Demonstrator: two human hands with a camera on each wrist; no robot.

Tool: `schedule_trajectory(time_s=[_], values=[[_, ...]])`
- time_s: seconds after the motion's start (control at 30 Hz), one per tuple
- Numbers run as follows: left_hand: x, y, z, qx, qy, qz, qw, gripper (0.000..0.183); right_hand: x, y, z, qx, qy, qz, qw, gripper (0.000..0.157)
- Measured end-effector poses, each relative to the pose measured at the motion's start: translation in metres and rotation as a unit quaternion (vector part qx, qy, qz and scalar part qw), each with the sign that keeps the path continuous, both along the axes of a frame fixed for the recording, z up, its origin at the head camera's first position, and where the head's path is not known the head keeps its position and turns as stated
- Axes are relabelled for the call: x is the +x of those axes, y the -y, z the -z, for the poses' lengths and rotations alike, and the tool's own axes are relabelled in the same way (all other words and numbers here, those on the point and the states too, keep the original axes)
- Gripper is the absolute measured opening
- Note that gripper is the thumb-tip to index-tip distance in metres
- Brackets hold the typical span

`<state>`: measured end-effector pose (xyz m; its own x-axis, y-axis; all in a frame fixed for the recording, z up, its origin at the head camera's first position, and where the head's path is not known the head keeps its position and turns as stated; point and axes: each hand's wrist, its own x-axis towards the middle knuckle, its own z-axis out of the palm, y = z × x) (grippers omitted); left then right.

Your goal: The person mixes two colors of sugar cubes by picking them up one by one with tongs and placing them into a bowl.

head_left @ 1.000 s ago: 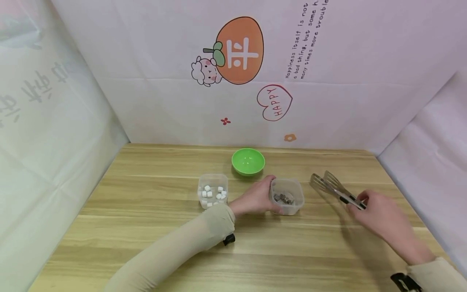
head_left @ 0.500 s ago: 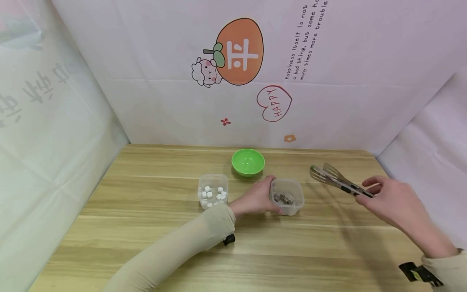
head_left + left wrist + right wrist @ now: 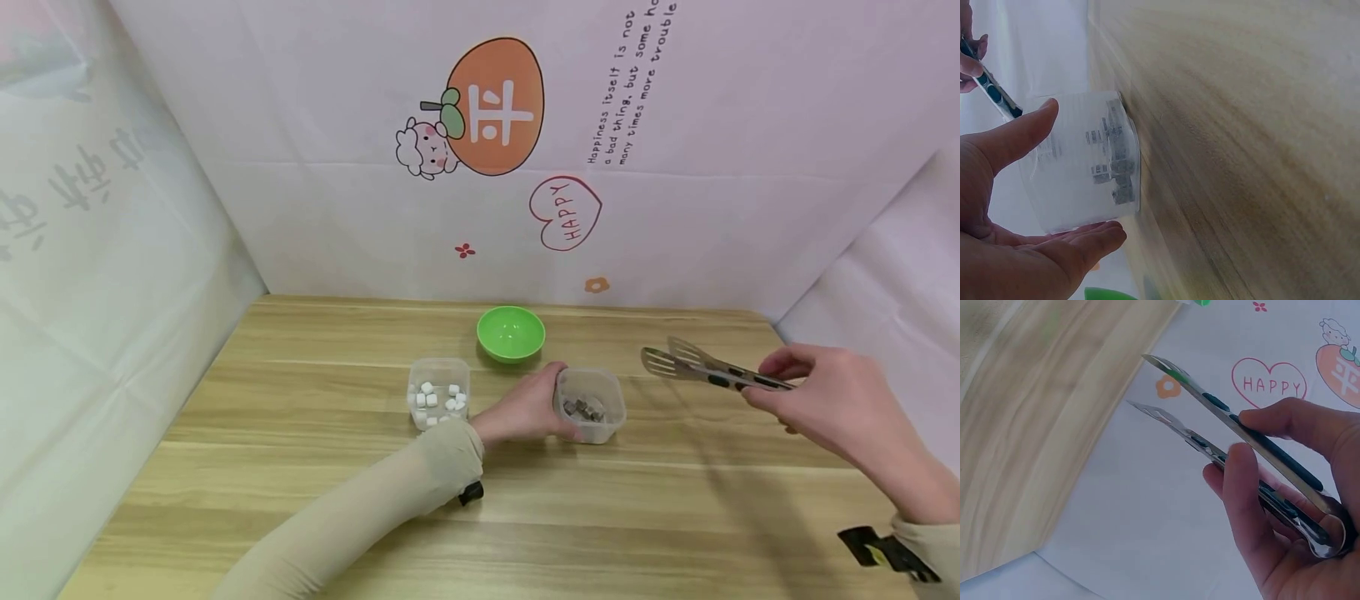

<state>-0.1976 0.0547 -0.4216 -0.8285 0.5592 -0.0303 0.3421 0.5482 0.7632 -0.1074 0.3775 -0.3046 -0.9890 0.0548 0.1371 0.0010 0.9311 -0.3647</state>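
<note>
My left hand (image 3: 529, 406) grips a clear plastic box (image 3: 591, 429) from its left side, thumb on one wall and fingers on another. Several small dark grey cubes (image 3: 583, 410) lie on the floor of that box, which stands on the table. In the left wrist view the same box (image 3: 1072, 181) sits between thumb and fingers. Metal tongs (image 3: 705, 367) with slotted heads and dark grip pads are held by my right hand (image 3: 843, 400), above the table at the right. The right wrist view shows the tongs (image 3: 1285, 465) with their arms spread and nothing between the heads.
Left of my left hand stands a second clear box (image 3: 438, 367) with several white cubes (image 3: 427, 400). A green bowl (image 3: 511, 333) is behind, between the two boxes. White printed sheets (image 3: 337, 225) wall the back and sides of the wooden table (image 3: 300, 483).
My right hand has moved right and slightly back with the tongs, which now lie flatter in the head view. The left hand and its box have stayed in place.
</note>
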Motion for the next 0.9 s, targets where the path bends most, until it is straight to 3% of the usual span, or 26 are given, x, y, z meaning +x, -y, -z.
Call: schedule_trajectory(time_s=[0.17, 0.4, 0.6, 0.77, 0.9], values=[[-0.001, 0.0, 0.001, 0.003, 0.0, 0.002, 1.0, 0.103, 0.001, 0.001, -0.006, 0.006, 0.001, 0.003, 1.0, 0.04], [0.0, 0.001, 0.001, 0.004, 0.001, 0.002, 1.0, 0.102, 0.003, 0.006, -0.015, -0.002, -0.036, 0.032, 0.999, 0.051], [0.0, 0.002, 0.001, 0.002, -0.005, 0.007, 1.0, 0.102, 0.003, 0.008, -0.017, -0.021, -0.072, 0.054, 0.996, 0.045], [0.001, 0.004, 0.0, 0.009, -0.002, 0.009, 0.9999, 0.101, 0.003, 0.006, -0.015, -0.082, -0.106, 0.041, 0.99, 0.034], [0.0, 0.004, 0.0, 0.01, 0.001, 0.008, 0.9999, 0.102, 0.0, 0.006, -0.013, -0.187, -0.114, -0.014, 0.976, 0.023]])
